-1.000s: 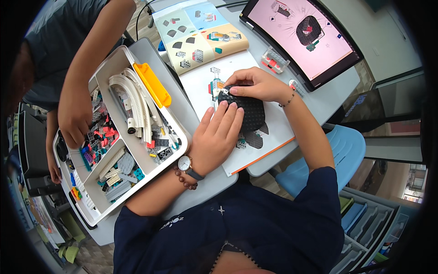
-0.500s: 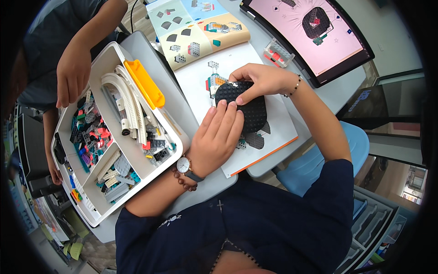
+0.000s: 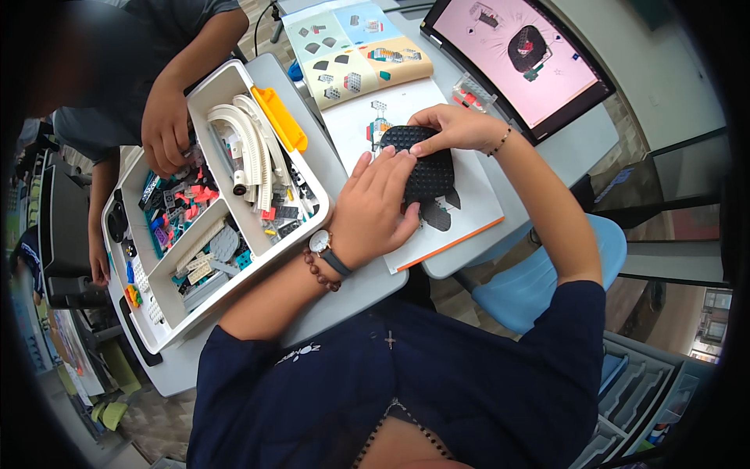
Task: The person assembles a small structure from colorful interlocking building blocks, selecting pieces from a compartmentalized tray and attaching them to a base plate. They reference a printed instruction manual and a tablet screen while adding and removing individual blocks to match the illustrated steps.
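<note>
A black studded building plate (image 3: 431, 173) with rounded corners is held above an open instruction booklet (image 3: 474, 205). My right hand (image 3: 453, 129) grips the plate's far edge, with the thumb on the studded face and the other fingers behind it. Along the plate's left side lie the stretched fingers of my left hand (image 3: 371, 207), its thumb spread apart near the lower corner. The tips of those fingers come close to my right thumb. Whether a small piece lies under them is hidden. Printed pictures of dark rounded plates show on the page below.
On the left stands a white divided bin (image 3: 258, 258) of bricks, curved white tracks and a yellow tray (image 3: 279, 117). A co-worker's hand (image 3: 166, 129) reaches into it. A small clear-and-red brick assembly (image 3: 473, 95) sits beside a tilted screen (image 3: 519, 62). A blue chair (image 3: 547, 273) stands right.
My left thumb has spread away from its fingers. The co-worker's hand has moved from the bin's edge to its bricks. The whole view has shifted slightly.
</note>
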`<control>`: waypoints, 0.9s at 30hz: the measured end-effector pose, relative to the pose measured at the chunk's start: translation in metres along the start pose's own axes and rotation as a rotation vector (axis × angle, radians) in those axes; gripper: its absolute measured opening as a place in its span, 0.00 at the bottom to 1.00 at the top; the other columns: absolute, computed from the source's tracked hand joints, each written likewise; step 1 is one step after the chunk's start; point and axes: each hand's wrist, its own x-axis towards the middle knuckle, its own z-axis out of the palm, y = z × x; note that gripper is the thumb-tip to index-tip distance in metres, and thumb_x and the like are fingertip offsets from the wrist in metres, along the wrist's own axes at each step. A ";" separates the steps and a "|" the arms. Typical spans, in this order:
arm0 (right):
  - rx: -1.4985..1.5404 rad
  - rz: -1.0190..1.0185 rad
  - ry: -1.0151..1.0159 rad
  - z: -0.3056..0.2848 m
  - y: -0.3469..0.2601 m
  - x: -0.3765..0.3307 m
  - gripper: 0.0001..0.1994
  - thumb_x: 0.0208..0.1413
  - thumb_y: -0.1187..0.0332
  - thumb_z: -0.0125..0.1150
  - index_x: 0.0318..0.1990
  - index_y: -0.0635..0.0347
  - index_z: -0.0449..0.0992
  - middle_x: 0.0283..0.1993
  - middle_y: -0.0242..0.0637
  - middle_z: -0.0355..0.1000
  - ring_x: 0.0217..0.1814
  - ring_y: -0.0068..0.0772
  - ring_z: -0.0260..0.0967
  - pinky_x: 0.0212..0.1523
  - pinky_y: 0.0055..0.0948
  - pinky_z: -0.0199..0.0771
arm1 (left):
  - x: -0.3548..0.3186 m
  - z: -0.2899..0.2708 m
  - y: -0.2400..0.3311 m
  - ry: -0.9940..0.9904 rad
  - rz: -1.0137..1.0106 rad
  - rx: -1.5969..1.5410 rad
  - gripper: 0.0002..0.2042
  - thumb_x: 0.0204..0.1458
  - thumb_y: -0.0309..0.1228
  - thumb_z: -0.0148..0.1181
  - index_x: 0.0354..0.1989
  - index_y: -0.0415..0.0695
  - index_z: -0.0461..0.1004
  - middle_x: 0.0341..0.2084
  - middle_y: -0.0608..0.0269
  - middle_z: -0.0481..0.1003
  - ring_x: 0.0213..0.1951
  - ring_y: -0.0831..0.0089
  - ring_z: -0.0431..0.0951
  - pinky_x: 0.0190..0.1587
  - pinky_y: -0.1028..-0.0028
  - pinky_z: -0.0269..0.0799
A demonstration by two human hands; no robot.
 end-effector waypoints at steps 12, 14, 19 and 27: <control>0.050 -0.116 0.175 0.045 -0.036 -0.077 0.10 0.47 0.72 0.67 0.33 0.62 0.71 0.31 0.27 0.69 0.35 0.15 0.64 0.39 0.19 0.65 | -0.018 0.023 -0.012 -0.057 -0.651 -1.035 0.44 0.50 0.45 0.61 0.63 0.28 0.43 0.58 0.37 0.57 0.59 0.55 0.60 0.60 0.65 0.58; -0.109 -0.207 0.241 0.058 -0.045 -0.090 0.10 0.48 0.72 0.67 0.33 0.63 0.70 0.32 0.27 0.66 0.36 0.16 0.63 0.39 0.20 0.66 | -0.014 0.007 -0.003 -0.137 -0.578 -1.157 0.39 0.46 0.47 0.66 0.57 0.28 0.57 0.46 0.47 0.71 0.47 0.69 0.72 0.50 0.73 0.68; -0.135 -0.270 0.277 0.102 -0.069 -0.115 0.11 0.49 0.69 0.66 0.37 0.64 0.73 0.33 0.29 0.70 0.36 0.19 0.65 0.42 0.23 0.69 | -0.029 -0.049 0.012 -0.336 -0.595 -1.229 0.30 0.47 0.44 0.65 0.50 0.32 0.65 0.41 0.57 0.74 0.44 0.76 0.73 0.47 0.77 0.69; -0.557 0.027 0.499 0.057 0.001 -0.143 0.23 0.45 0.63 0.65 0.51 0.56 0.72 0.53 0.37 0.67 0.57 0.33 0.61 0.56 0.33 0.61 | -0.122 -0.104 -0.005 -0.456 -0.887 -1.569 0.27 0.53 0.42 0.58 0.57 0.38 0.62 0.53 0.60 0.68 0.55 0.73 0.67 0.58 0.71 0.60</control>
